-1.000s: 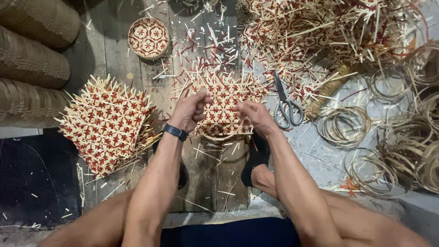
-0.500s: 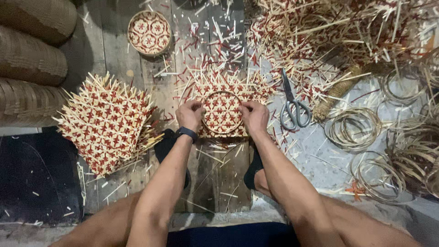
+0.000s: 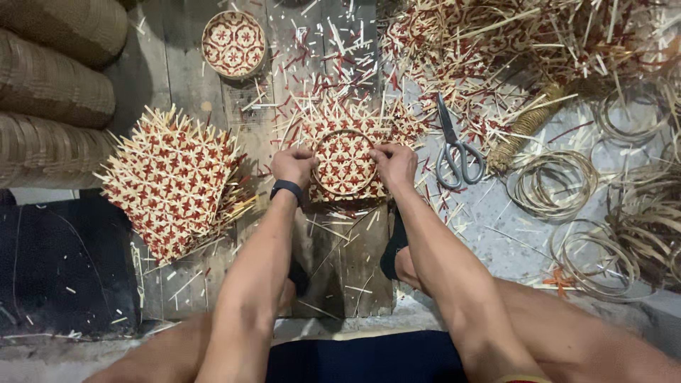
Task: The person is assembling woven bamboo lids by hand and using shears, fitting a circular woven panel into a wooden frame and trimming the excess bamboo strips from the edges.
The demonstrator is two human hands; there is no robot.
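A: Where are the hands?
B: Both sit on a round hoop [image 3: 345, 164] pressed onto a woven red-and-straw mat [image 3: 340, 135] on the wooden boards [image 3: 340, 255], straight ahead of the person. The left hand [image 3: 293, 166] pinches the hoop's left edge, the right hand [image 3: 394, 165] its right edge; fingers curled down and clenched on the rim

A: And the mat itself?
B: It lies flat under the hoop, loose strip ends sticking out all round it

A: What lies about?
B: Scissors [image 3: 456, 151] just right of the right hand, blades pointing away. Coils of thin rings [image 3: 555, 183] further right. A stack of woven mats [image 3: 172, 183] to the left, well apart from the left hand, and a small finished round tray [image 3: 233, 44] at the top. Cut strip scraps [image 3: 496, 50] are strewn top right, rolled matting [image 3: 53, 85] along the left edge

A: Anything on the wrist?
B: A dark band [image 3: 286, 189] on the left one
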